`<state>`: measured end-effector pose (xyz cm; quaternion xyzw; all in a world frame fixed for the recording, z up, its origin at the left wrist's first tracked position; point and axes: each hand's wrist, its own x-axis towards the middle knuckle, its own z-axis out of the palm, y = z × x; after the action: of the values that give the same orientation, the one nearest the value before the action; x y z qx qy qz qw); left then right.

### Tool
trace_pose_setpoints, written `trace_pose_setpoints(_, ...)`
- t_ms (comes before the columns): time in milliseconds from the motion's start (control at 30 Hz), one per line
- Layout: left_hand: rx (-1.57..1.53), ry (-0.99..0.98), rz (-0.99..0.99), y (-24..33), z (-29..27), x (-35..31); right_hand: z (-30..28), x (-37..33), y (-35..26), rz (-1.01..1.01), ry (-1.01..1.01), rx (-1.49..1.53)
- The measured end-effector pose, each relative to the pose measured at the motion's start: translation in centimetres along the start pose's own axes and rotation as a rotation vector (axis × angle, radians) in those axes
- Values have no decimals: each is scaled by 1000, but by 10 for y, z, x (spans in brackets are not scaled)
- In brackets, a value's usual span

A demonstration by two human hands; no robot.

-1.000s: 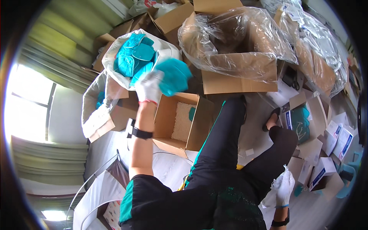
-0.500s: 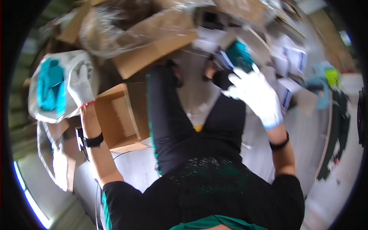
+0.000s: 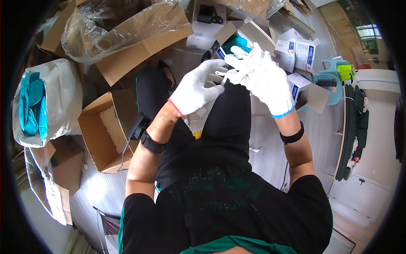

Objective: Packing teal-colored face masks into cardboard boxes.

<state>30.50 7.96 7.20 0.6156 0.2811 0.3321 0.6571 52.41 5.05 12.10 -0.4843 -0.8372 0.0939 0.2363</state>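
In front of my thighs my two hands are close together, both in white knitted gloves. My left hand (image 3: 195,87), in a red-edged glove, has its fingers bent and apart, and I see nothing in it. My right hand (image 3: 261,79) wears a loose, wrinkled glove with a blue edge; its fingers are spread, and the space under the palm is hidden. Just beyond it, a teal item (image 3: 237,41) shows inside an open carton (image 3: 267,41). To the left, a white bag (image 3: 64,103) holds folded teal items (image 3: 34,103).
An open brown box (image 3: 95,139) lies left of my legs. A large carton (image 3: 144,46) with clear plastic stands ahead. Scissors (image 3: 217,15) rest on a white box (image 3: 205,31). Small white cartons (image 3: 303,54) and a light blue stool (image 3: 335,98) stand on the right.
My left hand has come right from the white bag to beside my right hand. My right hand has shifted left and farther forward. The view has turned slightly.
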Motion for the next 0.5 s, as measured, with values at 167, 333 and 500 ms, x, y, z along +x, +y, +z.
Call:
trace_pose_setpoints(167, 385, 85, -113, 12, 10, 4, -6, 6, -10, -94, -135, -395)
trace_pose_setpoints(333, 582, 153, 27, -6, 24, 7, 15, -4, 7, 111, -84, -59)
trace_pose_setpoints(500, 945, 138, 13, -22, 33, 6, 7, -6, 13, 54, -95, -52)
